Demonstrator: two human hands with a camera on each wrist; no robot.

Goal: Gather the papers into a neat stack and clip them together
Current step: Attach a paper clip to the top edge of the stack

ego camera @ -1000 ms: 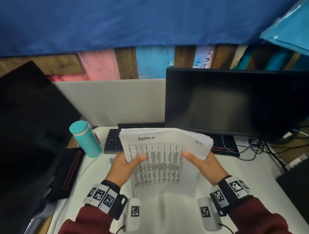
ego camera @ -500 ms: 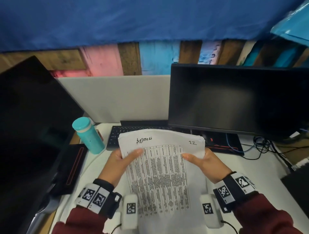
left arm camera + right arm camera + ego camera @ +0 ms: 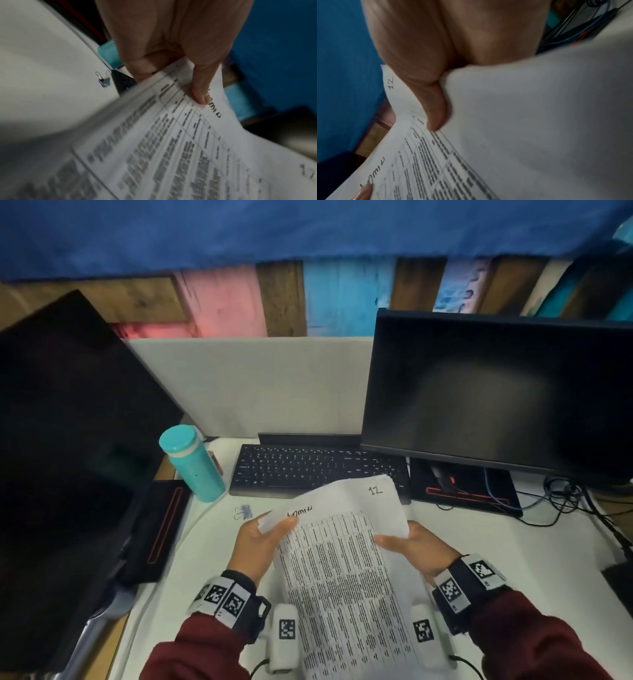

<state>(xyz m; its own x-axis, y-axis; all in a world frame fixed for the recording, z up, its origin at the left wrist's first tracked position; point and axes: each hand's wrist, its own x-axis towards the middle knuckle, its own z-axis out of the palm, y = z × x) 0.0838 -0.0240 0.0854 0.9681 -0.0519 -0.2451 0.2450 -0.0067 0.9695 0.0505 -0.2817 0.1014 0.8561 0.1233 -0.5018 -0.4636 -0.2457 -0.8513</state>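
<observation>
Both hands pinch the tilted stack of papers [image 3: 346, 559], left hand [image 3: 255, 546] at its far-left corner, right hand [image 3: 416, 546] on its right edge, thumbs on top.

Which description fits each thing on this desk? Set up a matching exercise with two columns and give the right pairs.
Things:
1. papers
2. binder clip
3. bottle
4. keyboard

Descriptions:
A. stands upright, teal, left of the keyboard
B. held by the left hand and the right hand
C. lies loose on the desk
D. black, in front of the monitor

Pairs: 1-B, 2-C, 3-A, 4-D
</observation>
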